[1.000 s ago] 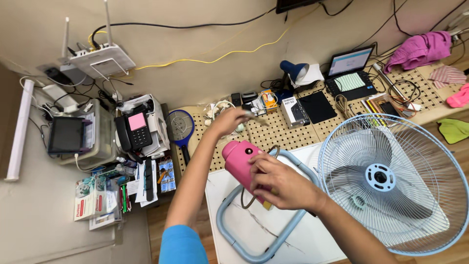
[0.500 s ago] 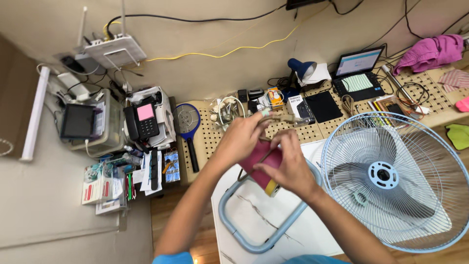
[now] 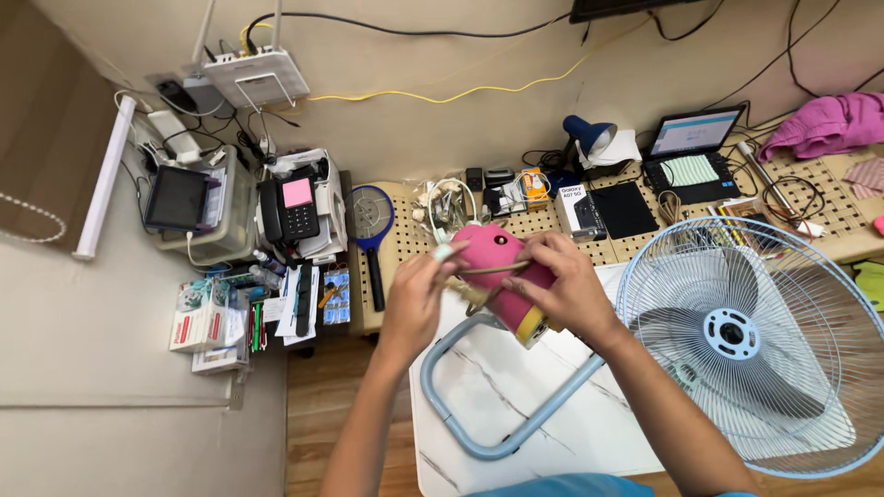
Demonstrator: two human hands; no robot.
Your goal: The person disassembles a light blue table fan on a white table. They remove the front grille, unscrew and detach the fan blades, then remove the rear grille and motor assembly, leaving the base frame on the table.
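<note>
At centre frame, pink motor housing (image 3: 502, 267) is gripped by right hand (image 3: 564, 287); left hand (image 3: 416, 299) pinches its stiff cord (image 3: 488, 270). Rigid, probably weighty; best held around body.

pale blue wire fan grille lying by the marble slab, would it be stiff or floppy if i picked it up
The pale blue wire fan grille probably flexes slightly: its ribs are thin. It looks light, being mostly open gaps. Being wide and round, it likely needs two hands, and both the left hand and right hand are busy.

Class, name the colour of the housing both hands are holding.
Pink, with a yellow end; the housing shows best in the head view, between left hand and right hand.
</note>
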